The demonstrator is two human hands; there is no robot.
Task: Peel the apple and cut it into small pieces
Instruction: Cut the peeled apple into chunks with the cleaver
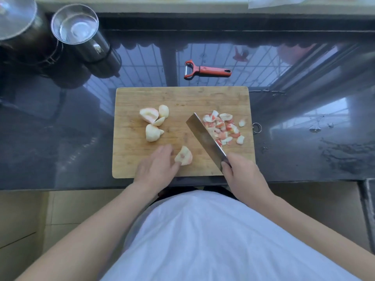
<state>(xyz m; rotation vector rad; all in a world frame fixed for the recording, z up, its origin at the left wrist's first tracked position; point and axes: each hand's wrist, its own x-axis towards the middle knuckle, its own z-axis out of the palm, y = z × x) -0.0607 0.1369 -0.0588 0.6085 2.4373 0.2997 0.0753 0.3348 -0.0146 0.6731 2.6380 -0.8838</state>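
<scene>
Your left hand [157, 166] pinches an apple wedge [184, 156] at the near middle of the cutting board [182, 98]. Your right hand [240, 171] grips the cleaver [205, 136], blade angled far-left. Diced pieces [223, 128] lie right of the blade, larger chunks [154, 123] left. The red peeler [205, 69] rests beyond the board.
</scene>
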